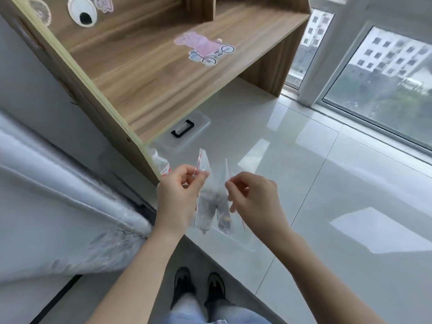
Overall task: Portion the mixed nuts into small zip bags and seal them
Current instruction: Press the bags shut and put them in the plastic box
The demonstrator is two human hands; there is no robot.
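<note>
Both hands were raised above the near edge of the pale surface (304,164), each pinching a small zip bag by its red-lined top. The left hand (177,197) held one zip bag (203,204), the right hand (254,199) a second bag (223,216), fingers clamped on the seal strips, probably to press them closed. Dark nuts (211,203) sagged in the bags' lower halves.

Below the fingers (201,175), the dark contents of the zip bags (211,206) blur together, possibly nuts. Left of them, a bottle (161,163) is half hidden behind the shelf (149,73).
</note>
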